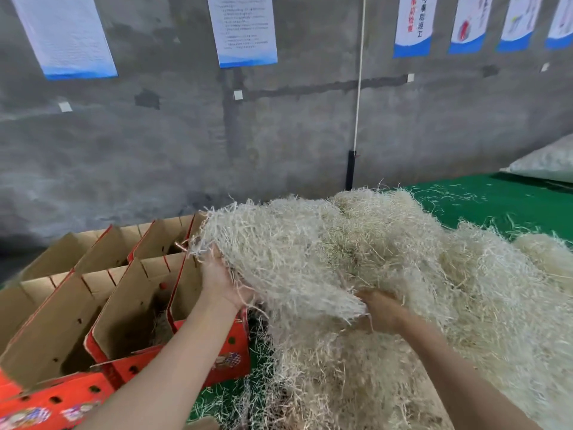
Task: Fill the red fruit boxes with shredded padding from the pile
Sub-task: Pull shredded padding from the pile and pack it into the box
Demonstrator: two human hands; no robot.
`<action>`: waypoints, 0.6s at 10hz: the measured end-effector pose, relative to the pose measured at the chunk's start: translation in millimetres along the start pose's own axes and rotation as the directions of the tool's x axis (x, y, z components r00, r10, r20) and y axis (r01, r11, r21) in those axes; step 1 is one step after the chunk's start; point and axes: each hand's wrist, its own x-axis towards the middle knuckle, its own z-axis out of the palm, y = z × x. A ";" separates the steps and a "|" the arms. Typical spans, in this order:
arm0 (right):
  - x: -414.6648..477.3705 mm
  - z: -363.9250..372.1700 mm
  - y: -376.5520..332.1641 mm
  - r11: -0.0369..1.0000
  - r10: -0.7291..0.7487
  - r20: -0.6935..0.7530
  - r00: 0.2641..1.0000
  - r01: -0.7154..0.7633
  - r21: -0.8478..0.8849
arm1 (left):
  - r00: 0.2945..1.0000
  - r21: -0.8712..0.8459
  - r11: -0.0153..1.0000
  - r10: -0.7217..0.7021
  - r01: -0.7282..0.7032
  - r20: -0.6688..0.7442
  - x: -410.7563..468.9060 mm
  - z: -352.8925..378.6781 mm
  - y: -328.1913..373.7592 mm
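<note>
A big pile of pale shredded padding covers the right half of the view. A large clump of padding is lifted off its left side. My left hand holds the clump from below at its left edge, fingers buried in the strands. My right hand grips its underside on the right. Several open red fruit boxes with brown cardboard insides stand in rows to the left. The nearest box holds a little dark padding at its bottom.
A green mat lies under the pile, strewn with loose strands. A grey concrete wall with hung posters stands behind. A white cord hangs down the wall. A white sack lies at the far right.
</note>
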 end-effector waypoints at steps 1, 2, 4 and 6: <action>-20.1 -34.2 -28.6 0.951 -0.204 0.095 0.974 0.175 0.255 | 1.000 0.081 0.997 -0.020 0.020 0.003 13.3 -1.1 -17.3; -35.1 -42.6 -69.8 0.906 -0.291 0.092 0.952 0.244 0.346 | 0.999 0.048 0.999 -0.025 0.027 -0.033 8.1 8.1 -24.3; -33.7 -30.1 -99.4 0.817 -0.167 -0.194 0.967 0.246 0.522 | 0.998 0.235 0.972 0.007 -0.021 0.061 -10.6 17.5 -28.9; -36.1 -35.2 -90.5 0.983 0.025 -0.330 0.944 0.036 0.179 | 0.998 0.846 0.532 -0.031 -0.026 0.050 -36.0 0.3 -50.8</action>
